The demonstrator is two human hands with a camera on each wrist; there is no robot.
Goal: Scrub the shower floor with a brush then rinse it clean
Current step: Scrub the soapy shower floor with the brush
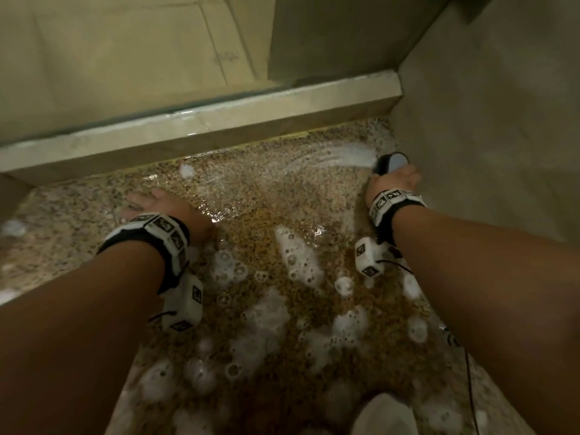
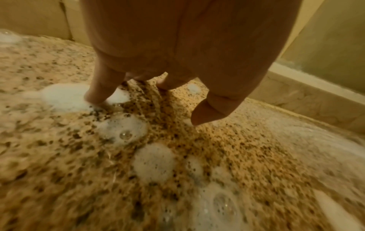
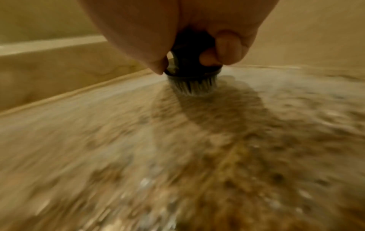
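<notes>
Head view: speckled shower floor, soapy, wet.

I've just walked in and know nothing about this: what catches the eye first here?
White soap foam lies in patches across the wet speckled shower floor. At the far right corner, the right hand grips a dark round brush, bristles on the stone. The left hand rests spread on the floor, fingers in suds.
</notes>
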